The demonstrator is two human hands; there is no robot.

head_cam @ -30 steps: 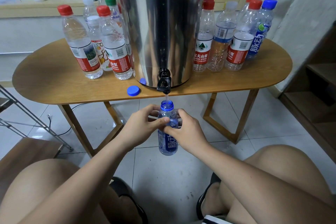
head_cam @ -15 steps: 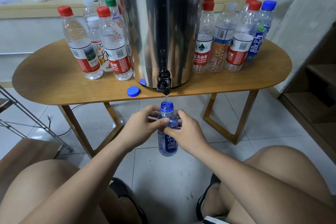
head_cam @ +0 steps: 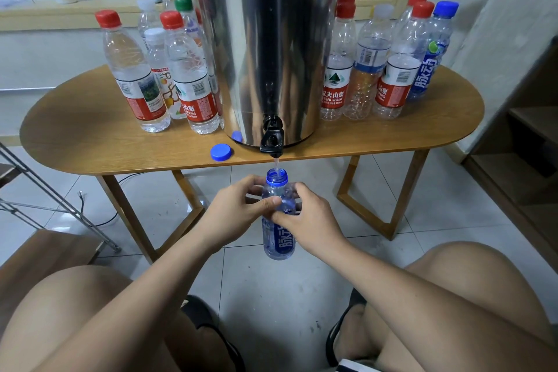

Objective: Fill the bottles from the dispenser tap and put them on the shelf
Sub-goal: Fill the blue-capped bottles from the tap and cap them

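An uncapped blue bottle [head_cam: 278, 238] hangs upright just below the black tap [head_cam: 272, 142] of a tall steel dispenser [head_cam: 265, 39]. A thin stream of water runs from the tap into its open mouth. My left hand [head_cam: 238, 211] grips the bottle's upper part from the left and my right hand [head_cam: 308, 220] grips it from the right, thumbs meeting on the front. Its blue cap [head_cam: 221, 152] lies on the wooden table [head_cam: 90, 142] left of the tap.
Several capped bottles [head_cam: 136, 75] stand left of the dispenser and several more bottles [head_cam: 389, 69] to its right. A wooden shelf unit [head_cam: 525, 166] stands at the right edge. A metal frame [head_cam: 45, 199] leans at the left. My bare knees fill the lower corners.
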